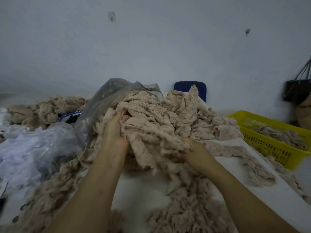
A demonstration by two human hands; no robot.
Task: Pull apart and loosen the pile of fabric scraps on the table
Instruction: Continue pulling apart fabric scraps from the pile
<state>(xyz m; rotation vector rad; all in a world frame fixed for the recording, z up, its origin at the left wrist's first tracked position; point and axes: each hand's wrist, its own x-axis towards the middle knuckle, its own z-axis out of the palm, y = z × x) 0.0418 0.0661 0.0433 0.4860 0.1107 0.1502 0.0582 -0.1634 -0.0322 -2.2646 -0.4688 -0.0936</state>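
Pile of fabric scraps (176,115), beige, heaped at the centre of the white surface (138,190) and partly inside a grey plastic bag (101,101). The left hand (116,126) grips a fold near the pile's top, fingers curled. The right hand (196,148) lies lower, its fingers buried in scraps, so its grip cannot be told. Yellow basket (269,145) at right.

Textile workroom, fabric scraps (176,115), yellow crate (269,145)

No txt, labels, brands or nos. legible anywhere. Yellow basket (272,148), right of fabric pile (168,118): plain mesh, no print.
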